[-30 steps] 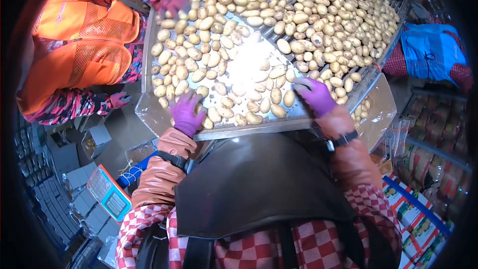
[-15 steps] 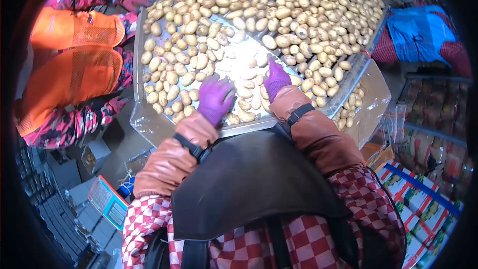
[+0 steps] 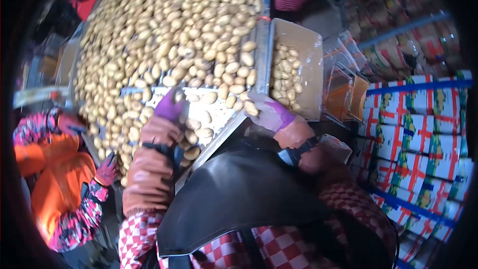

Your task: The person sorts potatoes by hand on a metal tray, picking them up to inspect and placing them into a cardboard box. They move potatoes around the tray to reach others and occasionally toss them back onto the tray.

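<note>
My left hand [image 3: 170, 107], in a purple glove, is over the lit part of the sorting table [image 3: 219, 142], among loose potatoes [image 3: 191, 137]. Its fingers are blurred, and whether they hold anything is unclear. My right hand [image 3: 273, 113], in a purple and grey glove, is at the table's right edge with its palm side partly showing. Its fingers are closed round a potato [image 3: 251, 108]. Beyond both hands, many potatoes [image 3: 164, 20] cover the table.
An open carton [image 3: 309, 69] with potatoes stands right of the table. Stacked printed cartons [image 3: 388, 144] are at the right. A co-worker in an orange vest [image 3: 62, 182] is at the left edge; other people's sleeves show at the top. An empty-looking carton [image 3: 356, 97] stands farther right.
The view has turned to the right. My right hand has moved from the table's middle to its right edge and now holds a potato. My left hand has moved farther onto the table.
</note>
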`<state>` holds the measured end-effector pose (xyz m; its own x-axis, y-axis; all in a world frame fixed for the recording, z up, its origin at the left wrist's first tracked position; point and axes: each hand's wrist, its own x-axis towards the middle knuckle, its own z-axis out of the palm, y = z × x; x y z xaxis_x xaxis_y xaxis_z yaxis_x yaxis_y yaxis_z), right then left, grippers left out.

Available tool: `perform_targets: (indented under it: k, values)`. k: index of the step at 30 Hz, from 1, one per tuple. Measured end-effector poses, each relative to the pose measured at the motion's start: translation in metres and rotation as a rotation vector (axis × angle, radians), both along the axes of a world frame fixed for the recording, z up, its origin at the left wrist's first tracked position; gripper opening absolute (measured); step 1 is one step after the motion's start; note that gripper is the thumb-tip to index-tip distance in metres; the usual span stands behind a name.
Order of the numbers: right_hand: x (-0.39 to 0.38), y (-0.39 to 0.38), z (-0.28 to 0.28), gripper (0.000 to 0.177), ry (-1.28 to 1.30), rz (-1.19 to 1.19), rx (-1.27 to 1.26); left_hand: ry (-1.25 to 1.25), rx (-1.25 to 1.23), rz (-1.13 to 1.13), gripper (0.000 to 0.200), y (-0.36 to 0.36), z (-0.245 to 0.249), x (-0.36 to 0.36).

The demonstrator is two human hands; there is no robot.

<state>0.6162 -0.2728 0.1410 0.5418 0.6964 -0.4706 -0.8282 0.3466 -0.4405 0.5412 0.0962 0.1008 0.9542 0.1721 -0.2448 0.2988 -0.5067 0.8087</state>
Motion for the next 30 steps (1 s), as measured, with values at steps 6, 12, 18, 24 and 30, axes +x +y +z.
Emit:
perform_targets:
  k: [6,12,18,24,30]
  values:
    - [0.111,-0.159,0.042,0.029,-1.271,-0.054,-1.477,-0.168,-0.141,0.196,0.054,-0.015,-0.001,-0.045]
    - [0.172,-0.146,0.123,0.012,-2.015,0.923,-2.207,0.016,-0.608,0.332,0.057,-0.049,0.036,-0.023]
    - [0.02,0.02,0.057,0.04,-0.121,0.085,-0.112,0.201,-0.711,0.037,0.066,-0.137,0.132,0.008]
    - [0.043,-0.039,-0.002,0.033,-0.555,0.059,-0.091,-0.024,-0.226,0.017,0.048,-0.07,0.072,-0.054]
    - [0.068,-0.042,0.001,0.061,-0.006,-0.332,-0.131,-0.253,0.526,-0.039,0.056,-0.038,0.049,-0.133]
